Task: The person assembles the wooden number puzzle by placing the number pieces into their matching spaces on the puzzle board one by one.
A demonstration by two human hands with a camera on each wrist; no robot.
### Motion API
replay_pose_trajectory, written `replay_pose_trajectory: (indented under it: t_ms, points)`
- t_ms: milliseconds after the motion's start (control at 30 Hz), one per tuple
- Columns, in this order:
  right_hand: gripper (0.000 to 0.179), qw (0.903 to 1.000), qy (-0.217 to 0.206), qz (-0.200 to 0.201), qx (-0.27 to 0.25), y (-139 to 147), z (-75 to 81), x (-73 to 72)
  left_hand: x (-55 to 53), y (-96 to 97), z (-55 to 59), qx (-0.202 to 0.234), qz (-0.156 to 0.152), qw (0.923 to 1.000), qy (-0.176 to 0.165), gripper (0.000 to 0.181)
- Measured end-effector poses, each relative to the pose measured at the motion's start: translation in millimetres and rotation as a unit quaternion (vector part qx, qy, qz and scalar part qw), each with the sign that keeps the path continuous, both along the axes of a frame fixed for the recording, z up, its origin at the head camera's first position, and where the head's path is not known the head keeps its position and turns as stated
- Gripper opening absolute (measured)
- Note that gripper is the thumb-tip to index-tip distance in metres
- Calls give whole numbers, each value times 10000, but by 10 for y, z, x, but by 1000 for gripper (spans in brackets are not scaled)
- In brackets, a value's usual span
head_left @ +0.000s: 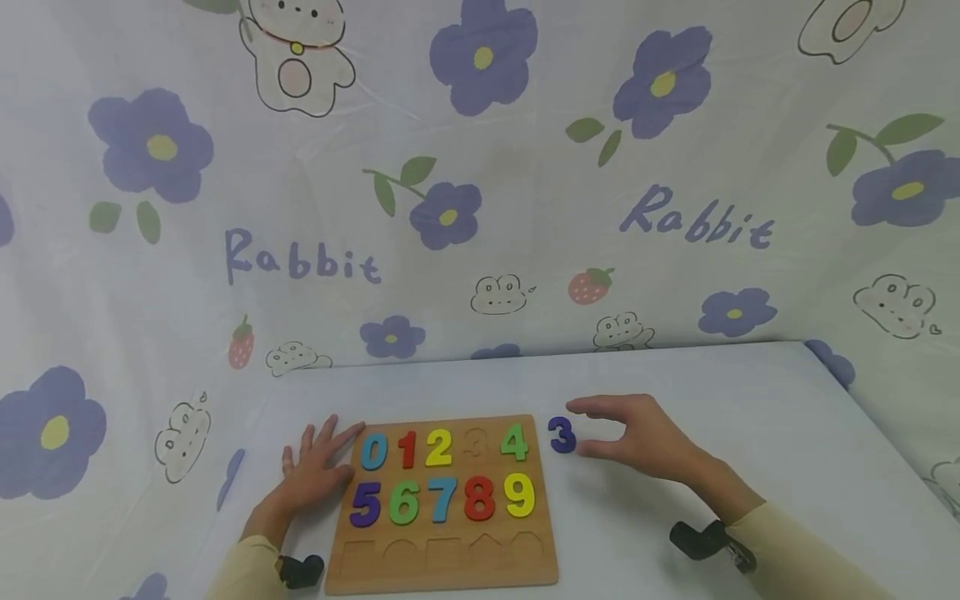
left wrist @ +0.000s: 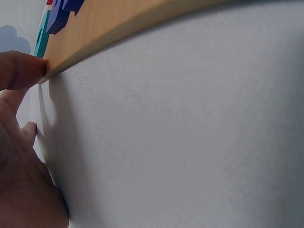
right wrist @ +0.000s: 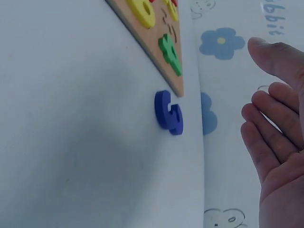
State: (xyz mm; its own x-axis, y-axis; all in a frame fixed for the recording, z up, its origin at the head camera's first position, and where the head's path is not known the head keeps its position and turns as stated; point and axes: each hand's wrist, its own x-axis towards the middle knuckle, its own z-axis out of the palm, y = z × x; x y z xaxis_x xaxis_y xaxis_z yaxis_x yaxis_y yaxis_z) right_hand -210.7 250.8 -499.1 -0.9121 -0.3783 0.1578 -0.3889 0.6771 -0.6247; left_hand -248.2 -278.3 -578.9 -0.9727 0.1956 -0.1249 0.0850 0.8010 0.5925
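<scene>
A wooden number board (head_left: 442,533) lies on the white table, with colourful number pieces seated in its upper two rows. The outline of a 3 (head_left: 476,443) shows bare between the yellow 2 (head_left: 438,448) and green 4 (head_left: 513,442). Just off the board's right edge, a purple number 3 piece (head_left: 561,435) lies on the table. My right hand (head_left: 645,437) hovers beside that piece, thumb and fingers spread apart and holding nothing. My left hand (head_left: 315,471) touches the board's left edge with spread fingers; in the left wrist view, a fingertip (left wrist: 33,71) meets the board's corner.
Along the board's bottom row run several empty shape recesses (head_left: 442,550). A white cloth (head_left: 450,167) printed with purple flowers, rabbits and strawberries hangs behind the table (head_left: 712,400). Dark wrist cameras (head_left: 697,540) sit on both wrists.
</scene>
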Motion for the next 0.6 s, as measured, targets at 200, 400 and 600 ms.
replay_pose_trajectory:
  t_ms: [200, 400, 600]
  points:
    - [55, 9999, 21, -28, -120, 128, -51, 8, 16, -2, 9, -38, -19, 10000, -21, 72]
    - [54, 9996, -4, -108, -248, 186, -102, -16, 45, 18, 67, 33, -72, 10000, -59, 72]
    - [54, 9990, -80, -88, -433, 183, -209, -69, 72, 50, 128, 103, -54, 9999, -79, 73]
